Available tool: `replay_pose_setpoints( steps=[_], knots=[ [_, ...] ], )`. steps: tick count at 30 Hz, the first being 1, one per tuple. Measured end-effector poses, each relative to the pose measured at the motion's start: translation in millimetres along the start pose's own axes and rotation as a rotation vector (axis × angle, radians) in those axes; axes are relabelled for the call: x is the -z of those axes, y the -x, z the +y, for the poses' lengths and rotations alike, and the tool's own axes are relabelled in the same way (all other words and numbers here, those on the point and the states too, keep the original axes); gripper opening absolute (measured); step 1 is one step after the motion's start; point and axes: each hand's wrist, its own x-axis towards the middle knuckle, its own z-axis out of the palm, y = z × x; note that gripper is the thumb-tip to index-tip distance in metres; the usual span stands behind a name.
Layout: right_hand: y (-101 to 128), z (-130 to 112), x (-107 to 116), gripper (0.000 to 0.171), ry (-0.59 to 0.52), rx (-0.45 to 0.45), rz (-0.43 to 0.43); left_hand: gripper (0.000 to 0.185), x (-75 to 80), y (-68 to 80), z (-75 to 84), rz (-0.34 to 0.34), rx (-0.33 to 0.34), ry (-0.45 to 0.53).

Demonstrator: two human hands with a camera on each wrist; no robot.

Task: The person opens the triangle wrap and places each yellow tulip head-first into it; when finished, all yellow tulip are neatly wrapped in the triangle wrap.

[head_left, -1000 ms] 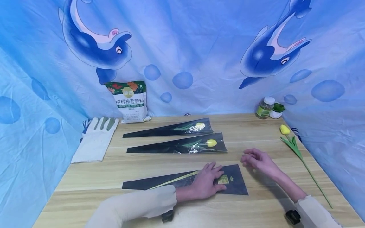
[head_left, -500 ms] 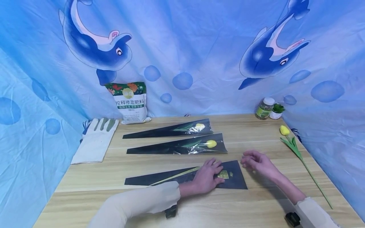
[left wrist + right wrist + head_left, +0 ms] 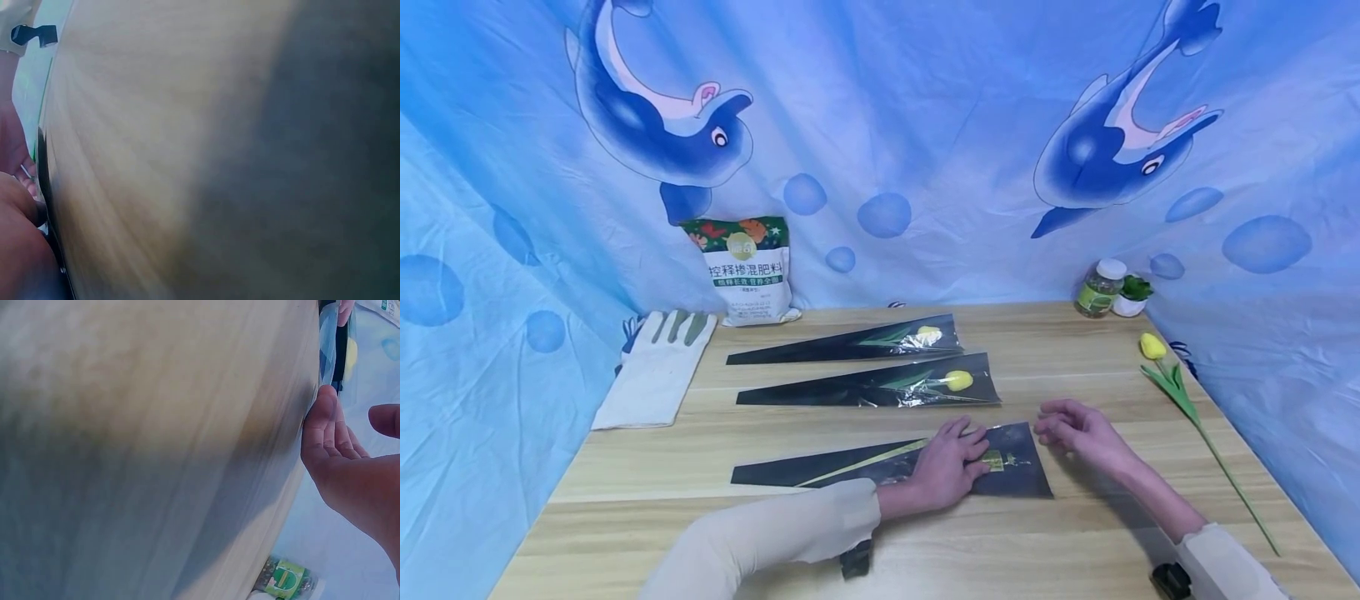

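A black tapered flower sleeve [image 3: 1026, 471] with a gold stripe and gold print lies flat near the front of the wooden table. My left hand [image 3: 943, 473] rests on it with the fingers spread, covering its middle part. Just off the sleeve's wide right end is my right hand [image 3: 1086, 437], fingers gently bent and holding nothing. In the right wrist view the thumb of that right hand [image 3: 350, 465] stands apart from the fingers. Farther back lie two more black sleeves, a nearer sleeve [image 3: 820, 392] and a farther sleeve [image 3: 820, 350], each with a yellow tulip inside.
A loose yellow tulip [image 3: 1183, 408] lies along the right side. Work gloves [image 3: 651, 375] are at the left, and a fertilizer bag [image 3: 748, 279] stands behind them. At the back right are a lidded jar [image 3: 1097, 292] and a small potted plant [image 3: 1131, 298].
The front sleeve has slid slightly away from me and to the right under my left hand. My right hand has stayed almost in place.
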Motion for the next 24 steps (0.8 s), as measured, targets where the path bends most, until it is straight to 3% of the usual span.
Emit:
replay_pose_setpoints(
  steps=[7,16,24],
  knots=[
    [1.2,1.6,1.7,0.043,-0.020,0.018,0.002,0.037,-0.2,-0.1,0.1,0.040,-0.013,0.010],
    [3.8,1.0,1.9,0.044,-0.019,0.002,-0.003,0.031,0.6,-0.3,0.0,0.116,0.011,0.172],
    [7.0,-0.9,-1.4,0.047,0.015,-0.010,0.027,0.028,-0.3,0.1,-0.7,0.183,0.027,0.245]
  ],
)
